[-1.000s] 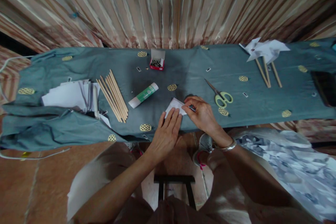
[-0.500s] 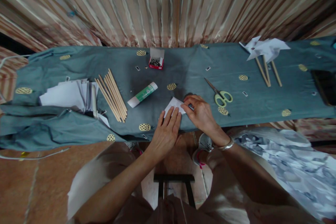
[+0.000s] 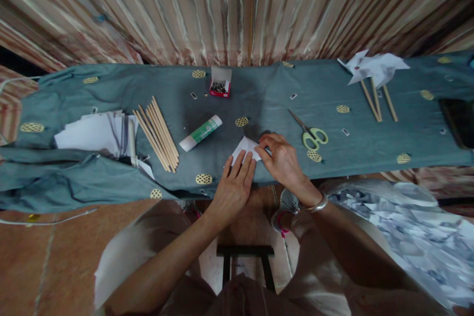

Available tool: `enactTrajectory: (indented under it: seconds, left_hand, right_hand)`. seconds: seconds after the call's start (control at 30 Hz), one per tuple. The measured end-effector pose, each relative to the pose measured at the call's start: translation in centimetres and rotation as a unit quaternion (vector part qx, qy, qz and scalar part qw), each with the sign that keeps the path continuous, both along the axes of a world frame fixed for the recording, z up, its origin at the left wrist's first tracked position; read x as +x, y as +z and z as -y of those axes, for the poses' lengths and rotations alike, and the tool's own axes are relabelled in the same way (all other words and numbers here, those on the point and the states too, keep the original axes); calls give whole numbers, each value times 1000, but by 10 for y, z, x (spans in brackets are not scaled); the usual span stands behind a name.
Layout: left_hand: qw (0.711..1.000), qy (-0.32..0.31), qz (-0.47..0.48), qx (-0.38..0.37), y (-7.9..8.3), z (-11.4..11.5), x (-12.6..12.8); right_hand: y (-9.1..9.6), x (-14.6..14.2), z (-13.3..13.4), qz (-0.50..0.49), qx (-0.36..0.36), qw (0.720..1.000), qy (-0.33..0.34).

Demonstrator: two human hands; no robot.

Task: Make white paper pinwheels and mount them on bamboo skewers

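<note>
A small folded white paper (image 3: 245, 147) lies near the front edge of a table under a blue-grey cloth (image 3: 259, 103). My left hand (image 3: 234, 188) lies flat on its near part, fingers stretched out together. My right hand (image 3: 282, 160) has its fingers curled and its fingertips pressed on the paper's right edge. A bracelet sits on my right wrist.
A glue stick (image 3: 201, 133) and a bundle of wooden sticks (image 3: 157, 134) lie to the left, beside a pile of white paper sheets (image 3: 94, 133). Green-handled scissors (image 3: 309, 133) are to the right. A red box of pins (image 3: 219, 87) stands at the back. Paper pinwheels on sticks (image 3: 372, 76) lie far right.
My right hand's fingertips have slid a little to the left along the paper's edge. My left hand stays flat on the paper.
</note>
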State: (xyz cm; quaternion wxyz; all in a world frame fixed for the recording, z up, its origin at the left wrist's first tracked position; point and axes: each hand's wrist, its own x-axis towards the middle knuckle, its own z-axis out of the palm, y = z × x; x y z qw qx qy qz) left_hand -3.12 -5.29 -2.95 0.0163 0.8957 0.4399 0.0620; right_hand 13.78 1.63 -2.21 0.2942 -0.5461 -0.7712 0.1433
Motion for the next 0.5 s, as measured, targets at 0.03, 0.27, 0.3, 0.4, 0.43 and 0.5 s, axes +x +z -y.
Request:
enactTrajectory:
  seconds: [0.03, 0.27, 0.3, 0.4, 0.43, 0.5]
  left_hand:
    - [1000, -1, -4, 6, -1, 0, 0]
    - [1000, 1, -16, 13, 0, -1, 1]
    - [1000, 1, -17, 13, 0, -1, 1]
    - [1000, 2, -14, 14, 0, -1, 1]
    - [1000, 2, -13, 14, 0, -1, 2]
    - [1000, 2, -8, 11, -1, -1, 2]
  right_hand:
    - [0, -1, 0, 2, 3, 1000, -1]
    - [1, 1, 4, 10, 10, 1000, 1]
    - [1, 1, 5, 8, 10, 1000, 1]
    - [0, 4, 11, 6, 17, 1000, 1]
    - [-1, 4, 13, 6, 20, 1000, 1]
    - [-2, 5, 16, 4, 21, 1000, 1]
